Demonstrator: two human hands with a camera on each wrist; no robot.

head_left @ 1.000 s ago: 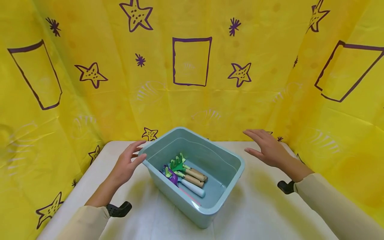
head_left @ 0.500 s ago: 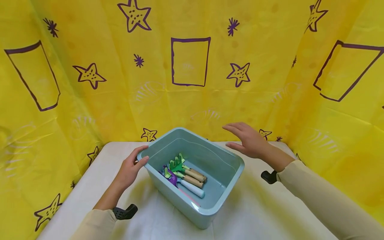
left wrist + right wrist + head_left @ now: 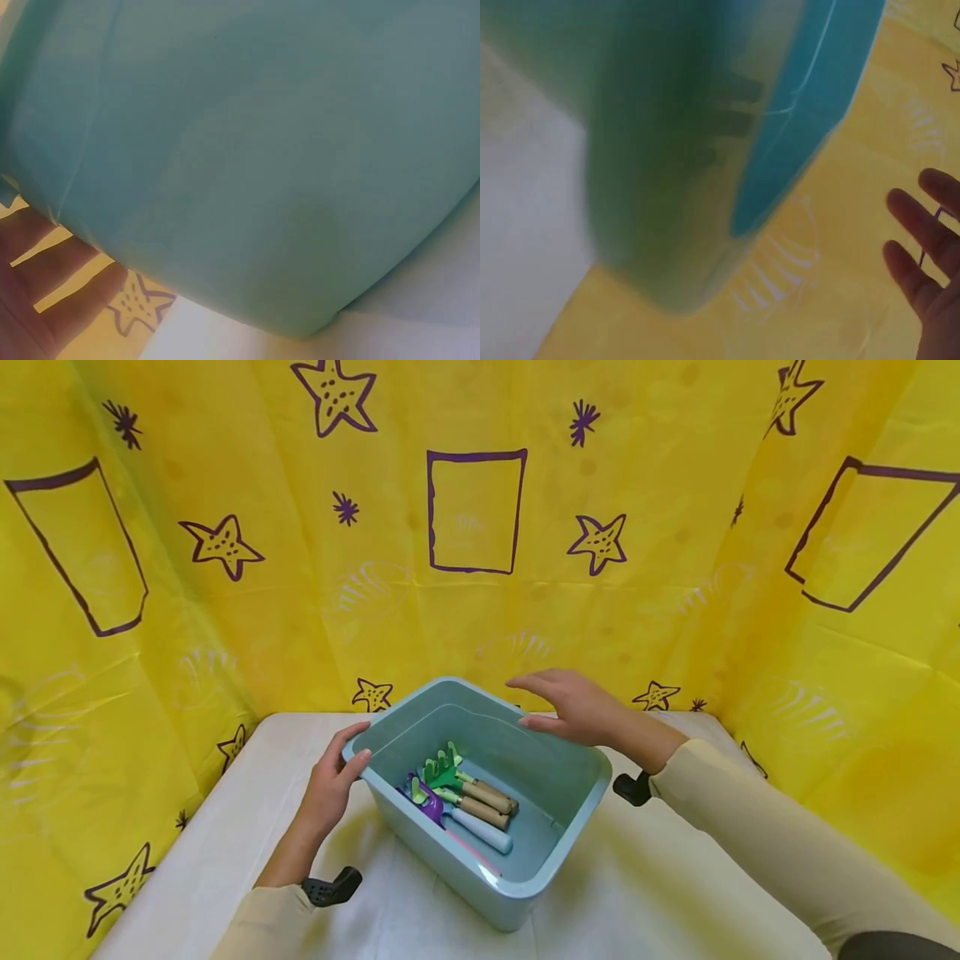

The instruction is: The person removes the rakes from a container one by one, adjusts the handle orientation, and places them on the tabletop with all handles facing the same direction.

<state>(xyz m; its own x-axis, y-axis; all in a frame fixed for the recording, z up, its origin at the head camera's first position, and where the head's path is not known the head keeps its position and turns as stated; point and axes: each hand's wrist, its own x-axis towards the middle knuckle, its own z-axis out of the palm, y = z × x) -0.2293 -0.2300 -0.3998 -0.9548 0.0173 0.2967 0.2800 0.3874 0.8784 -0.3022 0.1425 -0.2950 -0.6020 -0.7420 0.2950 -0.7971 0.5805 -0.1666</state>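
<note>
Since a second ago the right hand [image 3: 577,710] has swung in from the right of the table and now hovers over the far rim of the bin [image 3: 555,847], while the left hand [image 3: 333,781] has closed in on the bin's left corner. In the head view the bin sits mid-table [image 3: 187,852], turned at an angle; the left thumb lies on the rim and the fingers go down the outer wall, and the right fingers are straight and spread, holding nothing. Inside lie a green rake [image 3: 444,770], a purple scoop [image 3: 429,802] and wooden and white handles. The left wrist view shows the bin wall [image 3: 247,165] filling the frame, with straight fingers [image 3: 45,300] beside it. The right wrist view, blurred, shows the bin [image 3: 705,150] from outside and open fingers [image 3: 922,262] well apart from it.
</note>
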